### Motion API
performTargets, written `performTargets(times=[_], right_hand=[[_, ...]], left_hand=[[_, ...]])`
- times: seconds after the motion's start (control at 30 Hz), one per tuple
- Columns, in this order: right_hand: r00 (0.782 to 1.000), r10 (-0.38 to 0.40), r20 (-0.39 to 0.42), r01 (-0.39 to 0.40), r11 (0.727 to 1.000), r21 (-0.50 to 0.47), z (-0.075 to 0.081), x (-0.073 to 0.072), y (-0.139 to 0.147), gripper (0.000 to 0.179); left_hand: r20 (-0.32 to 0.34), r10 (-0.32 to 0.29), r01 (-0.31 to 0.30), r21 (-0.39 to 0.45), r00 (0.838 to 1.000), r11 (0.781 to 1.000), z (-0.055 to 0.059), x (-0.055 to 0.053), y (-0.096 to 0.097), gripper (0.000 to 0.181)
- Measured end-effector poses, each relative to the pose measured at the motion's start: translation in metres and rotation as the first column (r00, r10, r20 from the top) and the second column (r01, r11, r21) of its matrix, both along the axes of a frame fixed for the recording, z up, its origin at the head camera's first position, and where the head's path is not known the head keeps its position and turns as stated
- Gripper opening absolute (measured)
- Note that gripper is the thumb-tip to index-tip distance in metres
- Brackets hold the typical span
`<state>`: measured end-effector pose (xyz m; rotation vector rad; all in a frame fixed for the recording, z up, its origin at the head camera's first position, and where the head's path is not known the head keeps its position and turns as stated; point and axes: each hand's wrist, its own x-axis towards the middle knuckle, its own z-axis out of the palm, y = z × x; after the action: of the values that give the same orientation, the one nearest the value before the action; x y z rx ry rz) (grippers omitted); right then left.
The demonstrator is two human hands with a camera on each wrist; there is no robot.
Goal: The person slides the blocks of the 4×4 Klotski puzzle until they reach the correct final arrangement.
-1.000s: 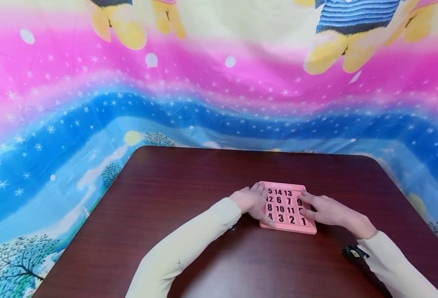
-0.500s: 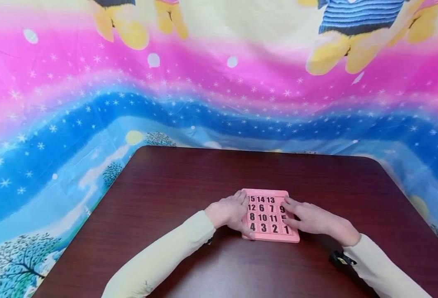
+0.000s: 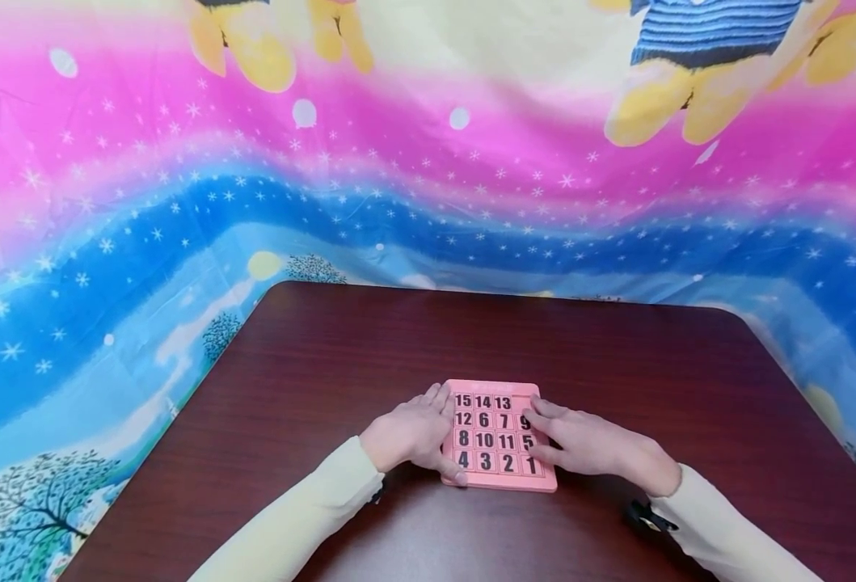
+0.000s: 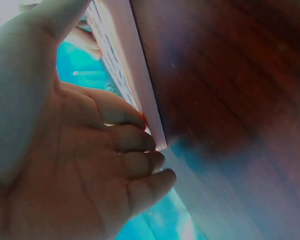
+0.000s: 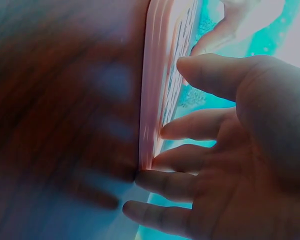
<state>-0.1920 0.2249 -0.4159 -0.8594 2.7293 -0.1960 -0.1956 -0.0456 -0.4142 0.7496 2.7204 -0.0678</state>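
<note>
The pink number board (image 3: 495, 431) lies flat on the table (image 3: 428, 339), between the two hands and touched by both. The left hand (image 3: 419, 435) rests along its left edge, fingers reaching to the far left corner and the thumb (image 3: 451, 470) set on the near left corner. In the left wrist view the fingertips meet the board's side, lightly bent, and the palm stays clear of it. The right hand (image 3: 588, 440) lies at the opposite edge, fingers spread, with fingertips over the rim and the thumb lower down near the 5 and the 1. Its little finger sits just off the board in the right wrist view. Neither hand is clamped; thumb and fingers stand apart on each, and the board sits between them.

Between the hands, black numbers read upright from the person's side: 15, 14, 13 and a bare slot in the far row, then 12, 6, 7, 9, then 8, 10, 11, 5, and 4, 3, 2, 1 nearest. Pale sleeves (image 3: 297, 505) cover both arms behind the hands, and a small black device (image 3: 646, 517) shows under the right wrist. Well beyond the hands hangs a colourful printed cloth (image 3: 398, 178).
</note>
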Motion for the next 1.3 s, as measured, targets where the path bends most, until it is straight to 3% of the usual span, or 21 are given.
performTargets(times=[0.47,0.7,1.0,1.3], right_hand=[[1.000,0.016,0.004,-0.016,1.000,0.017,0.001,0.010,-0.007,0.064],[0.996,0.087,-0.033,-0.087,0.996,0.014,0.003,0.026,-0.003,0.063],[0.989,0.111,-0.094,-0.110,0.994,0.018,0.000,0.030,-0.005,0.062],[0.997,0.038,-0.067,-0.035,0.999,0.035,0.001,0.033,-0.010,0.066]], left_hand=[[0.014,0.029,-0.029,0.046,0.999,0.999,-0.001,0.005,-0.004,0.130],[0.046,0.019,-0.023,0.095,0.999,0.995,-0.005,0.003,-0.011,0.129],[0.029,-0.008,0.005,0.106,1.000,0.994,-0.008,0.002,-0.015,0.128],[0.031,0.013,-0.016,0.095,0.999,0.995,-0.007,0.001,-0.013,0.131]])
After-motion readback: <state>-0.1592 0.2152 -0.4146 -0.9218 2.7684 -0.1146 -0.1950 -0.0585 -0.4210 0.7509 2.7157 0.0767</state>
